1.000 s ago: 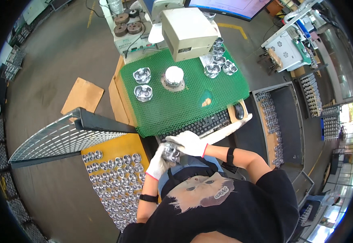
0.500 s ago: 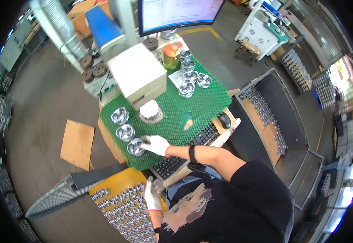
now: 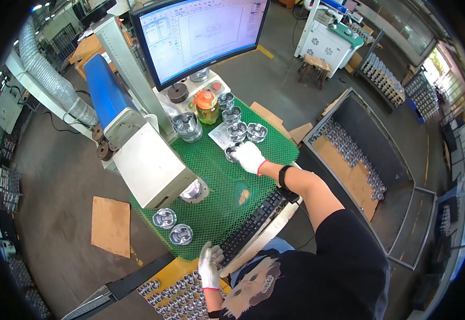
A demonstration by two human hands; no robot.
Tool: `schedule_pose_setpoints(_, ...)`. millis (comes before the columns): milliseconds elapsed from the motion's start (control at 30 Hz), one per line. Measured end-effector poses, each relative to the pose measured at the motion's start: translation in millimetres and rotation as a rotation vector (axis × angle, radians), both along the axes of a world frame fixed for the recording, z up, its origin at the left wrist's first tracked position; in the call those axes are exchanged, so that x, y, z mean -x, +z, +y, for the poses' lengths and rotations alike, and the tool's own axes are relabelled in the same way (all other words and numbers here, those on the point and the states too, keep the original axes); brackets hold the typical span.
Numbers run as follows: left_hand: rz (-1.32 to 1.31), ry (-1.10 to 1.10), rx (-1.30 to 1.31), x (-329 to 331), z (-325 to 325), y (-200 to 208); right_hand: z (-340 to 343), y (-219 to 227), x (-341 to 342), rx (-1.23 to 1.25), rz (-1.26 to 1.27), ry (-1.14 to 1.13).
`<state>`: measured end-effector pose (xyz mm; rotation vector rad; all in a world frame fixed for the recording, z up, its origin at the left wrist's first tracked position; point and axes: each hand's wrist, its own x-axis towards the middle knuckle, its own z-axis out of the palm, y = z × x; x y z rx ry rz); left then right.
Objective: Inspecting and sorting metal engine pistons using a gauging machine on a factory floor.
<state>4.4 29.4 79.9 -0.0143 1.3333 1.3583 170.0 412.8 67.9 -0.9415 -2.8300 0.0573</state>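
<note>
My right hand (image 3: 249, 157), in a white glove with a red cuff, reaches over the green mesh mat (image 3: 219, 184). Its fingers are closed on the rim of a silver piston (image 3: 230, 154), partly hidden by the glove. Close beyond are several more pistons, one of them (image 3: 257, 132) right by the hand. My left hand (image 3: 209, 265), gloved too, is beside the left end of the black keyboard (image 3: 251, 229); its fingers are apart and hold nothing visible. Two pistons (image 3: 181, 234) sit at the mat's near left. Another shiny piston (image 3: 192, 190) is on a round base under a white box-shaped machine head (image 3: 152, 162).
A monitor (image 3: 205, 40) stands at the back, near an orange-lidded jar (image 3: 207, 108). Rows of pistons lie on a yellow board (image 3: 176, 266) below my left hand. A dark metal bin (image 3: 373, 144) with pistons stands right. Cardboard (image 3: 111, 226) lies on the floor.
My right hand has gone from a piston at the mat's near left to one at the far right. The view has shifted, showing more of the monitor. My left hand stays near the keyboard's end.
</note>
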Motion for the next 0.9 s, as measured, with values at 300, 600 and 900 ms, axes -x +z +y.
schedule_pose_setpoints(300,0.039,0.162,0.229,-2.9,-86.0,-33.9,-165.7,-2.2,-62.1,0.213,0.172,-0.483)
schedule_pose_setpoints(600,-0.014,0.019,-0.189,-25.3,-45.7,39.0,-244.1,37.0,41.2,2.788,1.046,-0.130)
schedule_pose_setpoints(900,1.253,0.285,-0.101,-0.8,-39.6,110.0,-273.6,111.5,68.5,2.341,0.716,-0.079)
